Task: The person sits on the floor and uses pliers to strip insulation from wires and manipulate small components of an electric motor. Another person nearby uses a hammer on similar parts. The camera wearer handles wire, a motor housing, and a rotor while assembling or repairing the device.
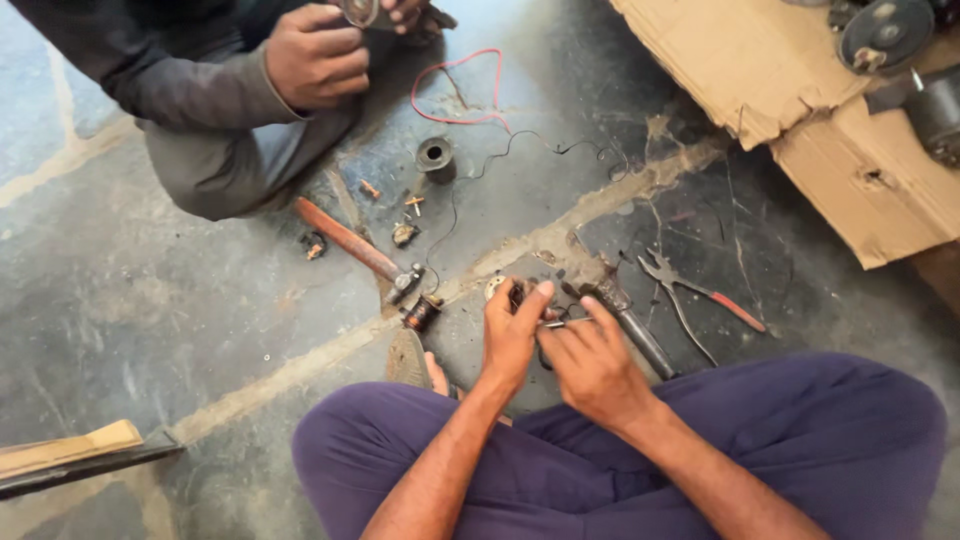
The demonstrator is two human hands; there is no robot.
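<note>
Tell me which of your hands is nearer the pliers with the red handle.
Right. The right hand lies just left of the pliers; the left hand is farther left, beyond it.

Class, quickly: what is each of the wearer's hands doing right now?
Left hand: closed on a small round part.
Right hand: fingers pinching a thin metal piece at that part.

Worn grey stone floor (150,290) with pale cracked joints; torn brown cardboard (800,90) lies flat at far right in daylight
</note>
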